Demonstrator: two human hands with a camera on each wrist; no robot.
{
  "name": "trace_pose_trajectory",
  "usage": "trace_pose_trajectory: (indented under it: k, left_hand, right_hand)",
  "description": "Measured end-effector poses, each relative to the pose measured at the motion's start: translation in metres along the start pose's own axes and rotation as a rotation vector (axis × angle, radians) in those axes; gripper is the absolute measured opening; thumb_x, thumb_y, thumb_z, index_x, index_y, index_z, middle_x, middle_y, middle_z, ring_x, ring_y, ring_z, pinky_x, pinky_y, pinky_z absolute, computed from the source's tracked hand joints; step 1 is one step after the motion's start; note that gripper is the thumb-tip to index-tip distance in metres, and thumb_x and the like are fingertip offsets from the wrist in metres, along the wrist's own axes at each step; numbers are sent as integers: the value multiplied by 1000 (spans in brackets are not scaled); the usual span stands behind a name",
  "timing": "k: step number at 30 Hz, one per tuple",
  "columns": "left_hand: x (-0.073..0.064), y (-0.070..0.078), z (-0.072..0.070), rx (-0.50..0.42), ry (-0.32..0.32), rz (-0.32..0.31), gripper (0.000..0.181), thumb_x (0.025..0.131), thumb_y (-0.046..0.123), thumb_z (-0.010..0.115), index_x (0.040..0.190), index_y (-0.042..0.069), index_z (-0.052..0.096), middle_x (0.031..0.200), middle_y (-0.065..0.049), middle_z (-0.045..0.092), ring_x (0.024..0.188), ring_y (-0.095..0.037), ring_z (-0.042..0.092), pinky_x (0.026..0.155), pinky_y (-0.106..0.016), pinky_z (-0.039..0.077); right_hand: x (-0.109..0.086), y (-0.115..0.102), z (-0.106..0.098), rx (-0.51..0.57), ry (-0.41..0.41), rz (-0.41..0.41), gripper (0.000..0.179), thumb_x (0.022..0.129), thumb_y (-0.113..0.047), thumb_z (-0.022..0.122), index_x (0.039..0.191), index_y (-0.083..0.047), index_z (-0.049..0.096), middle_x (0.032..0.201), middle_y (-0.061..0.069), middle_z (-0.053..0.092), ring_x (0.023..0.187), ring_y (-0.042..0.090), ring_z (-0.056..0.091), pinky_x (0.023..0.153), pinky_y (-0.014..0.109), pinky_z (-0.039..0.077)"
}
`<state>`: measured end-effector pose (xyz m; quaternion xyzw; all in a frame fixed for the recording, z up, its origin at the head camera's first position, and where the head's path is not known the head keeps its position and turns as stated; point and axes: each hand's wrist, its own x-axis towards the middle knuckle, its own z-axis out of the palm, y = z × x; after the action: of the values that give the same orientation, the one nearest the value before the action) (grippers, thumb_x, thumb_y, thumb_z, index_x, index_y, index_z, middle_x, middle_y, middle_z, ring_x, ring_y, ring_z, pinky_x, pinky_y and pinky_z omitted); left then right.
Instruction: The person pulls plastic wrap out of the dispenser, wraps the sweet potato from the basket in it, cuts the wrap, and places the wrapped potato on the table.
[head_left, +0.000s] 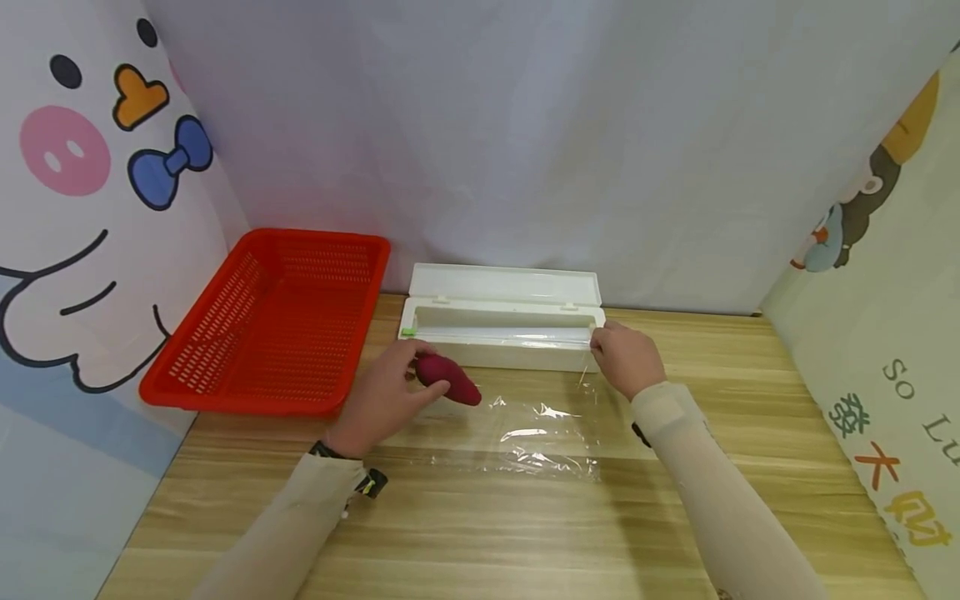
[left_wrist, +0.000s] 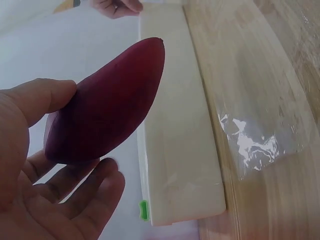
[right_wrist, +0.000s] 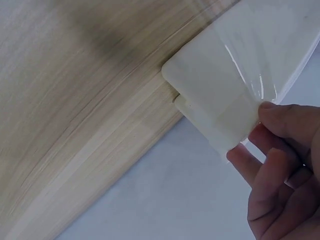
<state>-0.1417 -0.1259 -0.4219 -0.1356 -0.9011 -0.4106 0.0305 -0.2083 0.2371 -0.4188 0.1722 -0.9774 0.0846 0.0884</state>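
Note:
A purple sweet potato (head_left: 448,379) is held in my left hand (head_left: 386,396), just in front of the left end of a white cling film box (head_left: 495,357). In the left wrist view, the thumb lies on one side of the sweet potato (left_wrist: 107,102) and the fingers are curled along the other. My right hand (head_left: 628,357) is at the box's right front corner. Up close in the right wrist view, its thumb and forefinger pinch the clear cling film (right_wrist: 247,67), which creases toward them. A sheet of cling film (head_left: 525,433) spreads from the box over the table.
A red plastic basket (head_left: 300,333) stands at the left of the wooden table (head_left: 480,533). The box's lid (head_left: 506,283) is raised against the back curtain (head_left: 525,150). A green slider (head_left: 408,332) sits at the box's left end. Printed cloths hang at both sides.

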Motion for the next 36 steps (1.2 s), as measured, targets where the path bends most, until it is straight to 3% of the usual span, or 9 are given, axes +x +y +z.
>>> trace_pose_trajectory:
  k: [12, 26, 36]
  left_hand:
    - [2, 7, 13, -48, -78, -63, 38, 89, 23, 82, 119, 12, 61, 108, -3, 65, 98, -28, 62, 81, -37, 55]
    - [7, 8, 30, -33, -71, -23, 33, 89, 27, 84, 109, 14, 61, 96, 1, 64, 88, -21, 60, 73, -34, 52]
    - [11, 8, 43, -47, -96, -71, 37, 88, 28, 84, 110, 14, 59, 98, 0, 64, 86, -19, 59, 72, -33, 51]
  right_hand:
    - [2, -2, -3, 6, -31, 25, 29, 95, 3, 59, 69, -9, 55, 69, 4, 46, 61, 17, 37, 55, 30, 33]
    - [2, -1, 0, -8, -26, 35, 29, 93, 2, 61, 68, -10, 55, 69, 4, 46, 60, 17, 39, 54, 30, 33]
    - [3, -3, 0, -9, -36, 46, 32, 95, 1, 64, 67, -11, 53, 69, 3, 46, 60, 16, 39, 54, 30, 33]
